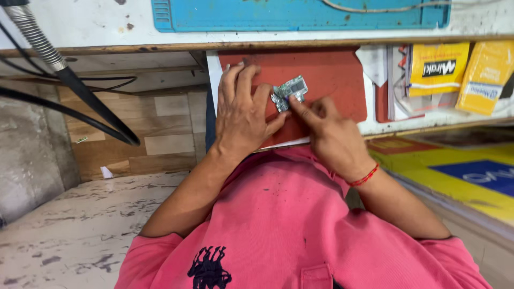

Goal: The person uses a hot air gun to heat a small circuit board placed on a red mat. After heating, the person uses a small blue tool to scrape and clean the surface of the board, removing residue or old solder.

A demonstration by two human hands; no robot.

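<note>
Nearest the camera is the person's pink shirt, filling the lower middle of the view, with both bare forearms reaching away from it toward the bench.

The right hand wears a red thread bracelet at the wrist. Its fingers are curled in, and the thumb and forefinger tips press on the near edge of a small green circuit board. The left hand lies palm down just beside it, fingers stretched forward and loosely together, the thumb angled toward the board; whether the thumb actually touches the board cannot be told. It grips nothing.

The circuit board lies flat on a red mat, between the 2 hands, near the mat's middle. The mat rests on a shelf under the bench edge.

To the right of the mat, a stack of white papers and 2 yellow packets lie on the same shelf. To the left, black cables and a flexible metal hose cross over a wood-patterned floor.

Farthest away, on the white bench top, lies a blue work mat.
</note>
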